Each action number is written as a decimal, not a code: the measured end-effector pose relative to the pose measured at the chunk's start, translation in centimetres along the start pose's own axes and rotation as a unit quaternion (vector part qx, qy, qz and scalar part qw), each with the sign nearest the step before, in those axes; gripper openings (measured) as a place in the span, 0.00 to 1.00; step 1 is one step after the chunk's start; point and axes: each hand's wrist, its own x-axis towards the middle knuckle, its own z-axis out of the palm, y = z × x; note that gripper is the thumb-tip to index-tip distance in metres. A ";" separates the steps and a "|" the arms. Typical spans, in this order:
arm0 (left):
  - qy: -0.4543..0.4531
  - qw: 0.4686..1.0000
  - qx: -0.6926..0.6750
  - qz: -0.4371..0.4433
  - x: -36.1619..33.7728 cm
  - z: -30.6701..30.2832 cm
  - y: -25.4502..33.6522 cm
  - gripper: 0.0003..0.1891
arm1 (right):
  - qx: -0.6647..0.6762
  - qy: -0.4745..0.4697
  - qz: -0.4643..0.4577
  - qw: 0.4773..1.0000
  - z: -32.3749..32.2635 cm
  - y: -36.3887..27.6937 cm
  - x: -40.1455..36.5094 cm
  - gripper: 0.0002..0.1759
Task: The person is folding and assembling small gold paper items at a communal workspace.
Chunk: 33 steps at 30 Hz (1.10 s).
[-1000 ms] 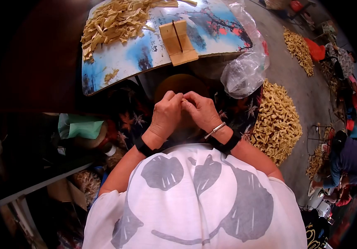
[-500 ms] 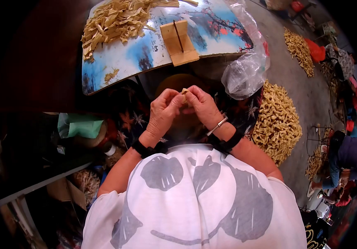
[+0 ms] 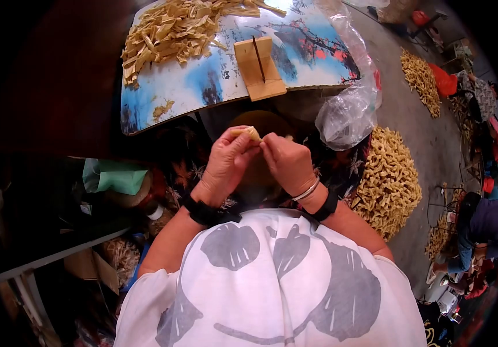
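Observation:
A small pale yellow folded strip (image 3: 252, 132) is pinched between my hands, in front of the table's near edge. My left hand (image 3: 228, 159) grips its left part between thumb and fingers. With closed fingertips my right hand (image 3: 287, 162) holds the strip's right end. Beyond them on the painted table (image 3: 202, 87) stands a wooden block (image 3: 249, 66) with a thin dark rod across it. Loose flat yellow strips (image 3: 171, 32) are heaped at the table's far left.
Clear plastic (image 3: 347, 110) hangs off the table's right side. A large pile of folded yellow pieces (image 3: 389, 182) lies on the floor at right, with a smaller pile (image 3: 421, 81) beyond. At far right a person (image 3: 489, 225) bends over. A green bag (image 3: 116, 178) is at left.
My hands have moved slightly apart, and the strip shows more between them. My right hand has turned, its back now more in view. The whole view has shifted a little.

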 end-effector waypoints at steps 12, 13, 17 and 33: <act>0.010 0.941 0.338 0.001 -1.0 1.5 -0.3 0.11 | 0.180 -0.065 0.124 0.974 1.6 1.0 2.0 0.13; 0.011 0.936 0.352 -0.022 -1.4 1.7 0.0 0.11 | 0.109 -0.038 0.095 0.989 1.9 1.0 1.8 0.12; 0.008 0.898 0.440 -0.029 -1.3 0.8 0.4 0.12 | 0.012 0.025 0.065 0.997 2.0 1.7 2.0 0.11; -0.028 0.897 0.441 0.005 -1.3 0.7 2.5 0.07 | 0.506 -0.202 0.267 0.795 -1.8 3.1 3.2 0.09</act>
